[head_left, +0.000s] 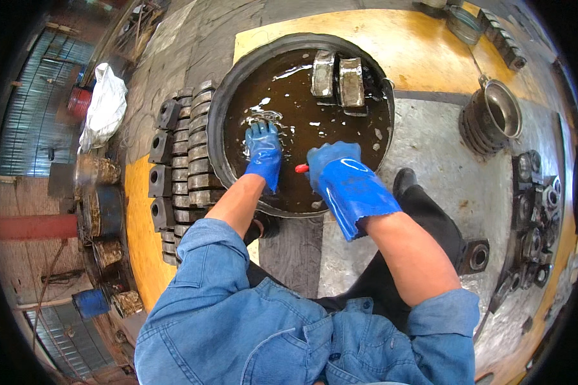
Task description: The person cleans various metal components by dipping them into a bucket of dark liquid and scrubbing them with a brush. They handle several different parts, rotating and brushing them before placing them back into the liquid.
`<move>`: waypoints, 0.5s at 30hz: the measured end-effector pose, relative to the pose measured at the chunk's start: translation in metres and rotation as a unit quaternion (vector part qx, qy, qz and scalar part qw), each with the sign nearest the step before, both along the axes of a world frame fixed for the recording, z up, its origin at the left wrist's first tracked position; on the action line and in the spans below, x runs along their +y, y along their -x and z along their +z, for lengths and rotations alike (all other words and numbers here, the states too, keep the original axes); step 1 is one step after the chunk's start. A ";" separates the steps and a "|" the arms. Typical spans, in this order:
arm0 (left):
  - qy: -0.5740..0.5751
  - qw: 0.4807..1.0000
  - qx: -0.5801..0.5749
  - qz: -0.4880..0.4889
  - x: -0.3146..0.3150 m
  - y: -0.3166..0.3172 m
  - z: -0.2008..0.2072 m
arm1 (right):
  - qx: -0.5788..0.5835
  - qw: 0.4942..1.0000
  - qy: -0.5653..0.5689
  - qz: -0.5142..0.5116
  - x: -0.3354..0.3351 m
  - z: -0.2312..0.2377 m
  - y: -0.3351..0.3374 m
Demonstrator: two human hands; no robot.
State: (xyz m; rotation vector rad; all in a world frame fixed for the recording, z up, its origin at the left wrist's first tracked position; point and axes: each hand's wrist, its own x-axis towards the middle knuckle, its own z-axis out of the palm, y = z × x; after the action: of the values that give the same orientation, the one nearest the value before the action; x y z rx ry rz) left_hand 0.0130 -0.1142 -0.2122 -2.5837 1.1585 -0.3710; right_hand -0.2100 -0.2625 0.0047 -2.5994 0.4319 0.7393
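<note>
A large round black tub (216, 138) of murky brown liquid stands in front of me. My left hand (262, 151), in a blue rubber glove, reaches into the liquid at the tub's left side. Its fingers curl down below the surface, amid ripples, and what they grip is hidden. Over the tub's near right part my right hand (334, 163), gloved the same way, is closed round a tool with a red handle end (302, 168); the rest of it is out of sight. Two curved metal blocks (324, 74) (351, 82) rest side by side at the tub's far right, partly above the liquid.
Left of the tub stand rows of curved metal pieces (200, 147) and dark blocks with holes (160, 181). A ringed metal cylinder (491, 119) is on the right, with several round metal parts (532, 244) nearer. A white sack (105, 106) lies at far left.
</note>
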 end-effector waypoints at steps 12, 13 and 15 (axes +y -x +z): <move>-0.094 0.979 0.145 0.106 -0.032 -0.033 0.013 | 0.001 1.000 0.001 0.000 0.000 -0.008 0.002; -0.111 0.976 0.150 0.108 -0.037 -0.029 0.014 | 0.000 1.000 0.003 0.001 -0.001 -0.009 0.003; -0.114 0.975 0.155 0.116 -0.044 -0.015 0.032 | -0.002 1.000 0.004 0.004 0.000 -0.010 0.004</move>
State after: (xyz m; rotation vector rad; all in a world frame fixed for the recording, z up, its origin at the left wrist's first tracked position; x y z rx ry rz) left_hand 0.0282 -0.1581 -0.1803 -2.5881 0.9100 0.2119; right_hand -0.2140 -0.2628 -0.0052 -2.6115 0.4233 0.7358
